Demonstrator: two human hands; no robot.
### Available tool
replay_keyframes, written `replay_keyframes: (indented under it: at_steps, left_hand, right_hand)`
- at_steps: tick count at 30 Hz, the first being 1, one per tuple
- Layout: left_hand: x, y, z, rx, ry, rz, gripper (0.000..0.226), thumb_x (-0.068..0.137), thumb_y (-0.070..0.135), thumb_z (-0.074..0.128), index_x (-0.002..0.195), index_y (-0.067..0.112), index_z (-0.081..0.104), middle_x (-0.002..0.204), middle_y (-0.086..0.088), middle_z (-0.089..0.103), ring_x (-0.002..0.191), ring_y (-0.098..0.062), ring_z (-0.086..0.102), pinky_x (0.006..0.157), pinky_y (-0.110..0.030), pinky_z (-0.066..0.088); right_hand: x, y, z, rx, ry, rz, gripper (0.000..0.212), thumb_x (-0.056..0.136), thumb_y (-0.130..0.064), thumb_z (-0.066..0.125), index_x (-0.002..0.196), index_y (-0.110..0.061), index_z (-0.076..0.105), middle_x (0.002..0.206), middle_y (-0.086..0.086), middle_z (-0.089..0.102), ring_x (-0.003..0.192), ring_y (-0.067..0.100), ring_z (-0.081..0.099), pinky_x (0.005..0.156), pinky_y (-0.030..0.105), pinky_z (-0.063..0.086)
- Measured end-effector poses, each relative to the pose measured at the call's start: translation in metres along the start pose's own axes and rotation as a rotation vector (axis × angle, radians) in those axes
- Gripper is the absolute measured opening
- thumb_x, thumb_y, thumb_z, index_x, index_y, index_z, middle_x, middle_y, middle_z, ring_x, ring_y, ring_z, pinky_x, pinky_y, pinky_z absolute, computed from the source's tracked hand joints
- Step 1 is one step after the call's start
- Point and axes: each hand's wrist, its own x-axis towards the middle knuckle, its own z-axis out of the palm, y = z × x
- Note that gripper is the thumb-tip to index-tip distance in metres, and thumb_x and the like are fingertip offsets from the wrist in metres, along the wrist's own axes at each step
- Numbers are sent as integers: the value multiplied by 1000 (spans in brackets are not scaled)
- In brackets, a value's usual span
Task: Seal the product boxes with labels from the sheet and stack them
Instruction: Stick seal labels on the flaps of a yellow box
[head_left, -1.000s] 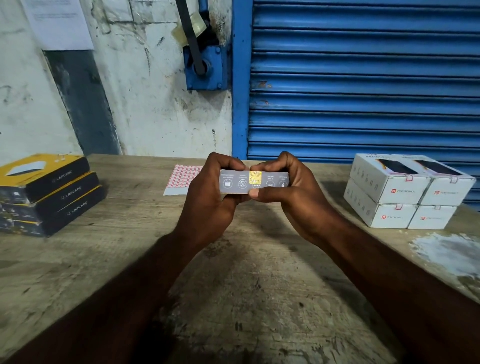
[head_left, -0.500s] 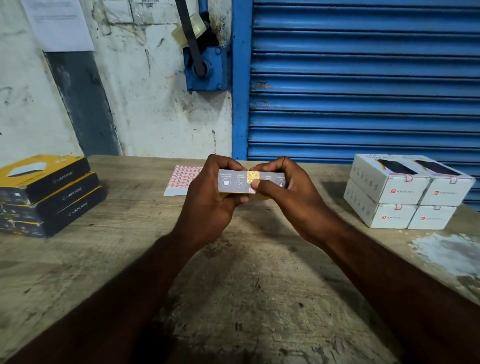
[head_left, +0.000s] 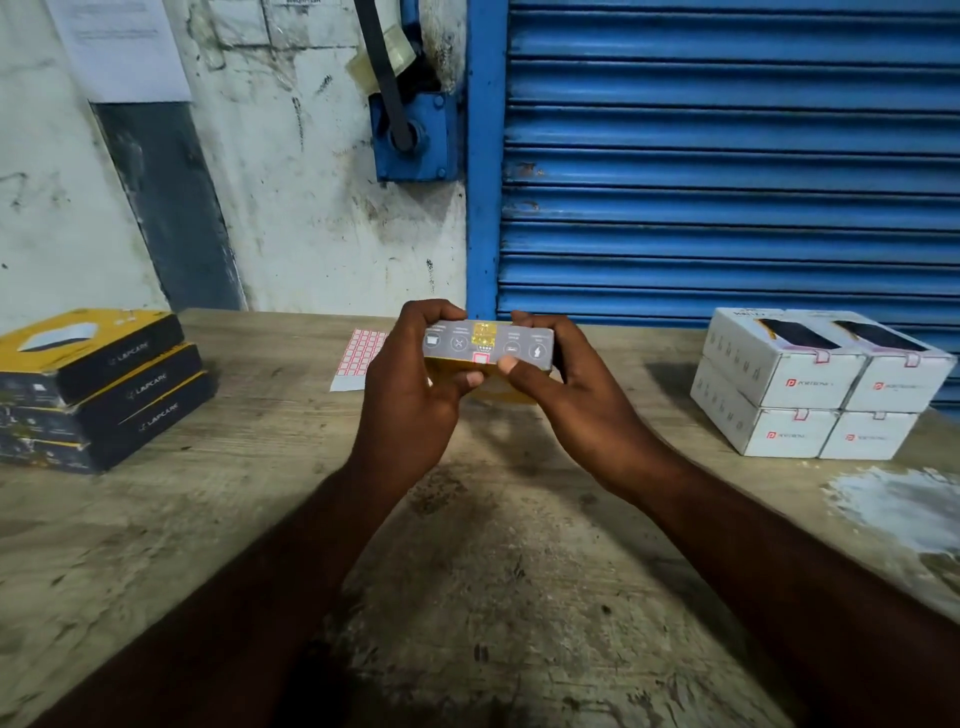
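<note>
Both hands are raised above the middle of the worn wooden table (head_left: 260, 493). Between them is a small grey-and-yellow cardboard product box (head_left: 511, 340), held clear of the tabletop with its grey icon-printed side facing the camera.

The left hand (head_left: 410, 384) grasps the box's left end, fingers curled over the top and thumb underneath. The right hand (head_left: 561, 395) grasps the right end the same way. A small white label with a red border (head_left: 480, 358) sits on the box's lower edge, between the two thumb tips.

The white sheet of red-bordered labels (head_left: 358, 358) lies flat on the table just behind the left hand.

At far left is a stack of three black-and-yellow flat boxes (head_left: 104, 384). At far right are white cardboard boxes (head_left: 810, 384), two layers high, with red labels over their flaps.

A blue corrugated metal shutter (head_left: 727, 156) stands behind the table.
</note>
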Motion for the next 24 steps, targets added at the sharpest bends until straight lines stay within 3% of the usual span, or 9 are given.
replay_keyframes:
  at_steps: [4, 8, 13, 16, 18, 21, 24]
  left_hand:
    - [-1, -4, 2, -67, -54, -50, 58, 79, 8, 82, 122, 31, 50, 114, 21, 61, 104, 0, 61, 88, -11, 45]
    - [-2, 0, 6, -217, -100, -94, 55, 79, 26, 76, 127, 31, 49, 117, 20, 58, 105, 3, 60, 88, -12, 47]
    - [-2, 4, 6, -258, -51, -82, 49, 85, 24, 71, 129, 21, 51, 121, 12, 58, 105, 7, 59, 86, -9, 46]
    - [-3, 4, 6, -262, -42, -86, 47, 85, 19, 69, 128, 17, 51, 121, 12, 58, 104, 9, 59, 85, -9, 46]
    - [-2, 5, 6, -256, -50, -98, 45, 85, 21, 68, 127, 22, 52, 122, 17, 59, 106, 8, 58, 89, -10, 46]
    - [-2, 1, 5, -256, -52, -142, 41, 88, 23, 64, 127, 30, 55, 118, 23, 62, 110, 1, 59, 100, -27, 50]
    - [-2, 0, 4, -313, -48, -203, 35, 92, 23, 57, 125, 36, 58, 113, 24, 64, 110, -9, 62, 103, -52, 51]
  right_hand:
    - [0, 6, 0, 9, -19, 16, 29, 100, -7, 57, 128, -9, 48, 119, -9, 60, 99, -7, 60, 94, 18, 50]
    - [2, 8, -5, 1, -14, 3, 29, 101, -8, 55, 128, -7, 44, 135, -1, 53, 111, -2, 56, 98, 18, 47]
    - [-1, 10, -2, 11, -50, -29, 35, 101, -13, 57, 132, -9, 42, 123, -16, 51, 110, -5, 55, 95, 18, 47]
    - [-2, 10, 1, 18, -52, -44, 42, 90, -27, 60, 126, -15, 43, 131, -12, 49, 118, -2, 52, 96, 19, 46]
    - [-2, 12, 1, -4, -50, -50, 35, 86, -32, 59, 117, -23, 45, 139, -6, 46, 129, 7, 48, 105, 29, 45]
    - [-4, 12, 1, -48, -38, -69, 40, 82, -43, 64, 113, -27, 44, 141, -3, 45, 134, 15, 45, 112, 46, 42]
    - [-4, 11, 2, -79, 0, -88, 40, 84, -40, 68, 114, -28, 43, 139, -3, 47, 130, 15, 49, 108, 47, 46]
